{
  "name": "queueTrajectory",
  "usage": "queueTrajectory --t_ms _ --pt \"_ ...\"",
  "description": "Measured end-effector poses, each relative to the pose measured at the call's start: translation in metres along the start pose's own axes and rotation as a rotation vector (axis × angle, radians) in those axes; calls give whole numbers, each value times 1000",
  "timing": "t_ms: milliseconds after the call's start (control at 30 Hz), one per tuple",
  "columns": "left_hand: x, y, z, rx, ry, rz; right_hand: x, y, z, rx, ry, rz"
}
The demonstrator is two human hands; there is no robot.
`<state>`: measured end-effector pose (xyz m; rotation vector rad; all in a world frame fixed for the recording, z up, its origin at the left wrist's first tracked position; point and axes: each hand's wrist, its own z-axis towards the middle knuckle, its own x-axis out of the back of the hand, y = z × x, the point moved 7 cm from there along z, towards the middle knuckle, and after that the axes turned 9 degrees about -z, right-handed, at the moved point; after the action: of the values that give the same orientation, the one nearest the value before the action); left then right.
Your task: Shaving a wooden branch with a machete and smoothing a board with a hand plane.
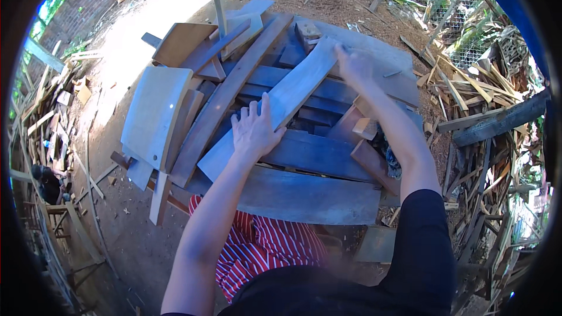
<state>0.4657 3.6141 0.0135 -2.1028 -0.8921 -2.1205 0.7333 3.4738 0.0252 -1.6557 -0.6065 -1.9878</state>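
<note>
A long pale wooden board (pixel 301 85) lies slantwise across a stack of planks, its far end up and to the right. My left hand (pixel 254 130) rests flat on its nearer part with fingers spread. At the far right edge of the same board is my right hand (pixel 355 69), fingers curled against the edge; their undersides are hidden. Under the board are several dark planks (pixel 319 155) and a wide grey board (pixel 310 193) near my lap. Left of it runs a long brown plank (pixel 234 96).
A curved pale panel (pixel 155 111) and a brown panel (pixel 181 44) lean at the stack's left. Small wood blocks (pixel 365 128) sit at its right. Scrap wood heaps (pixel 492 90) line both sides. Another person (pixel 50 184) is low at the far left.
</note>
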Motion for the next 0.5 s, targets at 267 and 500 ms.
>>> queueTrajectory --t_ms 267,500 --pt "7 -2 3 32 -27 -1 10 -27 20 64 6 -38" --pt "6 -10 -1 83 -83 27 -7 -85 11 212 -85 -23"
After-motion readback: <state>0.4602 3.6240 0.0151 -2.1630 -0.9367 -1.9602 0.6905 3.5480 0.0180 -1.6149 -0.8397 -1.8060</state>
